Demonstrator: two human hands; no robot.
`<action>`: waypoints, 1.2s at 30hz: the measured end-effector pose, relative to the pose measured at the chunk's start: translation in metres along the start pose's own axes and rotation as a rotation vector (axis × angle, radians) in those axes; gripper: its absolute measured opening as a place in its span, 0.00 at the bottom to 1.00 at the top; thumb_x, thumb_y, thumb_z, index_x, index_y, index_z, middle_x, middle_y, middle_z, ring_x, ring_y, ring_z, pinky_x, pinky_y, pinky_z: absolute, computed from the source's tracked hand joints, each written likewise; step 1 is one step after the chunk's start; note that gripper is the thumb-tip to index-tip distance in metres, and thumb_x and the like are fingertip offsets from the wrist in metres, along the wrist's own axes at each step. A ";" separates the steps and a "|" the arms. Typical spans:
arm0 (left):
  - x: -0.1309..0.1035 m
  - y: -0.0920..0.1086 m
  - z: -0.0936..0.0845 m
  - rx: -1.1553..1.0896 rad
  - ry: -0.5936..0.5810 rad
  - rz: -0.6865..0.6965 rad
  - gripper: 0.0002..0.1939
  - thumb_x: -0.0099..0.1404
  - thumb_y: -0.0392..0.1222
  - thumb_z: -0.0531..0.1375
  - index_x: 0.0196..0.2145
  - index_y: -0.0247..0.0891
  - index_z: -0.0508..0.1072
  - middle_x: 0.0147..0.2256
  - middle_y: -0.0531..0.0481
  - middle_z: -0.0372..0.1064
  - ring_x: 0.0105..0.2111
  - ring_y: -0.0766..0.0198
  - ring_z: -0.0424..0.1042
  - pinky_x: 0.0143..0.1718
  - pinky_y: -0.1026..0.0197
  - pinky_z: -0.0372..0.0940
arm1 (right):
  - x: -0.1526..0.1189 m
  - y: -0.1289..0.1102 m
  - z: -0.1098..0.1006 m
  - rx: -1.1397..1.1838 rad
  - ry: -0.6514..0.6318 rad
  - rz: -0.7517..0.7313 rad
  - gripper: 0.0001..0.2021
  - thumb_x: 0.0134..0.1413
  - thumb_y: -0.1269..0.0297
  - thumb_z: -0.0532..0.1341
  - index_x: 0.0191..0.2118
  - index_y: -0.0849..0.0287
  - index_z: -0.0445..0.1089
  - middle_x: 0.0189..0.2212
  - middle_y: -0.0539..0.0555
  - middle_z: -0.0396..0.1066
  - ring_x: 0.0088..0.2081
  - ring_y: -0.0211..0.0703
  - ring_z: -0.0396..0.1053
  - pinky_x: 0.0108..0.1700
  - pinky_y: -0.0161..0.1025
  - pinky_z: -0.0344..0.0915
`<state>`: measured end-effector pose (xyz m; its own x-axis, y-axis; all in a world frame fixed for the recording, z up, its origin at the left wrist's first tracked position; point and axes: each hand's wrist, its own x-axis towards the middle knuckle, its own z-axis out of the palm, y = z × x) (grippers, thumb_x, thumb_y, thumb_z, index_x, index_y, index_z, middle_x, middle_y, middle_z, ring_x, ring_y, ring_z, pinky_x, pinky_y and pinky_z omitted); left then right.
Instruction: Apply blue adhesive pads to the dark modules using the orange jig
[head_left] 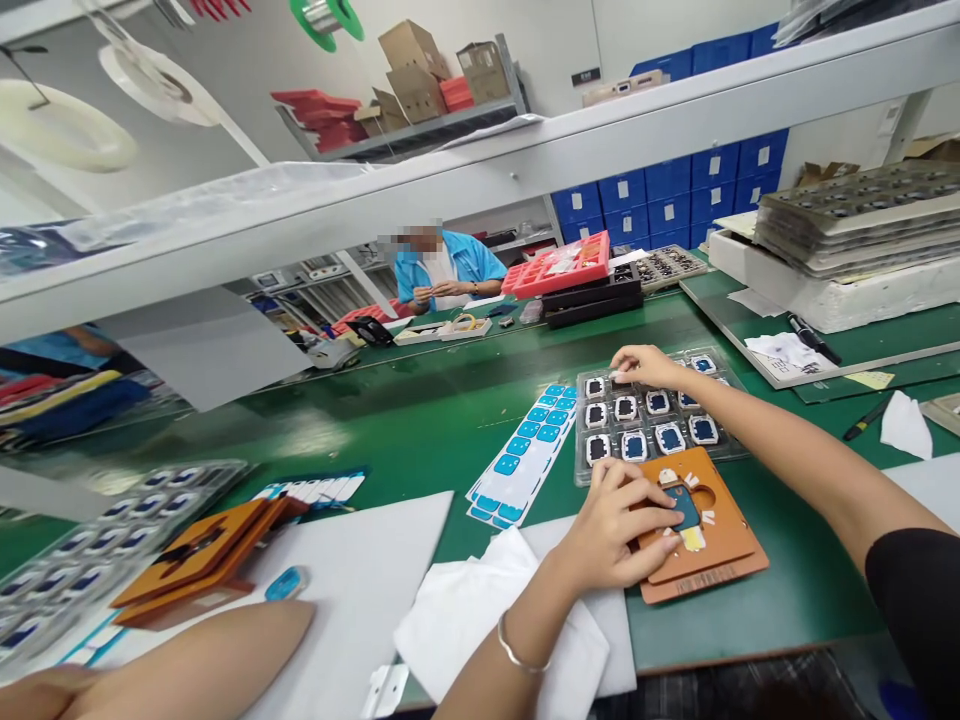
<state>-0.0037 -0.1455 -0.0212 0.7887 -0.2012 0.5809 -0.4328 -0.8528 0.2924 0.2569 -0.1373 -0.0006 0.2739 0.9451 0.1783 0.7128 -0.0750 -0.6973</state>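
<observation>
My left hand point(616, 522) lies over the left side of an orange fixture point(716, 560), fingers stretched out and slightly apart. Its fingertips touch a dark blue flat piece point(677, 508) seated in the fixture. Farther back, my right hand point(643, 366) is closed in a pinch over the rear row of a clear plastic tray point(582, 470). What sits between those fingertips is too small to make out. White-framed parts with dark centres, such as this one point(634, 445), fill the tray's pockets. Left of the tray lies a sheet of blue stickers point(517, 440).
White cloths point(495, 600) lie before my left forearm. Another person's bare arm point(202, 650) reaches in at lower left, near a second orange fixture point(202, 560) and parts tray point(97, 540). Stacked trays point(855, 235) stand back right; a shelf beam point(480, 175) crosses overhead. A co-worker point(450, 265) sits opposite.
</observation>
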 end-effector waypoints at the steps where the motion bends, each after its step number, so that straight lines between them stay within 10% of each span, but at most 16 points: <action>1: 0.000 0.000 -0.001 0.007 -0.013 -0.011 0.11 0.68 0.45 0.57 0.39 0.41 0.78 0.39 0.48 0.77 0.41 0.57 0.65 0.44 0.50 0.57 | -0.007 -0.003 -0.003 0.056 0.022 -0.009 0.13 0.57 0.64 0.63 0.46 0.63 0.72 0.37 0.57 0.76 0.38 0.42 0.72 0.43 0.39 0.68; 14: -0.001 0.000 -0.003 0.017 -0.115 -0.053 0.14 0.68 0.48 0.55 0.47 0.46 0.76 0.47 0.50 0.75 0.48 0.53 0.62 0.51 0.47 0.52 | -0.179 -0.017 -0.025 0.519 -0.248 0.055 0.13 0.52 0.55 0.68 0.37 0.60 0.75 0.24 0.50 0.73 0.22 0.36 0.70 0.24 0.33 0.68; 22: -0.001 0.002 -0.005 0.046 -0.125 -0.046 0.16 0.67 0.47 0.57 0.49 0.44 0.76 0.47 0.48 0.76 0.45 0.53 0.63 0.50 0.46 0.52 | -0.181 -0.018 -0.025 0.208 -0.110 -0.265 0.13 0.52 0.54 0.69 0.41 0.56 0.77 0.34 0.52 0.69 0.27 0.34 0.64 0.25 0.31 0.62; 27: 0.000 0.003 -0.005 0.057 -0.025 0.005 0.12 0.65 0.45 0.60 0.46 0.43 0.76 0.44 0.50 0.78 0.44 0.54 0.64 0.46 0.47 0.54 | -0.182 -0.014 -0.024 0.126 -0.088 -0.351 0.13 0.52 0.54 0.69 0.41 0.55 0.75 0.48 0.57 0.73 0.48 0.48 0.70 0.48 0.46 0.68; 36: -0.003 0.001 -0.003 0.048 0.166 -0.230 0.18 0.62 0.55 0.63 0.46 0.43 0.75 0.43 0.45 0.74 0.44 0.52 0.65 0.47 0.46 0.60 | -0.190 -0.028 -0.001 0.040 0.076 -0.477 0.15 0.52 0.58 0.70 0.46 0.51 0.76 0.44 0.55 0.77 0.41 0.49 0.68 0.43 0.50 0.67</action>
<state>-0.0076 -0.1439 -0.0206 0.7795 0.0785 0.6214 -0.2266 -0.8896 0.3965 0.1852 -0.3153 -0.0146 -0.0300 0.8450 0.5340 0.7454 0.3748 -0.5512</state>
